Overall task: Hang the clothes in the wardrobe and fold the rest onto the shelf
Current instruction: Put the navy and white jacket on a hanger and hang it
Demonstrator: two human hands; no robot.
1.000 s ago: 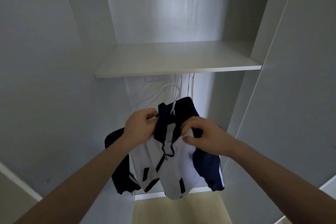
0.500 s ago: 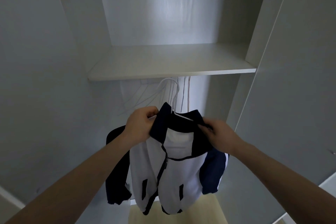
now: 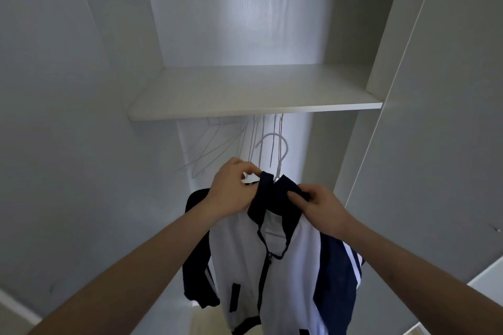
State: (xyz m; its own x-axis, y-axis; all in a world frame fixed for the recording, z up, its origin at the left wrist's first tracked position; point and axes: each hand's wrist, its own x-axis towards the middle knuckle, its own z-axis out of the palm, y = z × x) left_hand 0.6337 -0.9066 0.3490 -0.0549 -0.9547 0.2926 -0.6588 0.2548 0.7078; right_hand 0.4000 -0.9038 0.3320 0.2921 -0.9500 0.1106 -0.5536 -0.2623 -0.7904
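Both hands (image 3: 275,198) pinch jacket (image 3: 272,266) collar btwn them, below shelf (image 3: 245,95).

cloth jacket (image 3: 285,275); matt shelf (image 3: 253,92), wire hanger (image 3: 283,149)

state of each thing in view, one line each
jacket: on a white hanger, zip partly open, held at the collar
white hanger: hook free, not on a rail
left hand: grips the collar
right hand: pinches the collar
shelf: bare
spare hangers: hanging under the shelf
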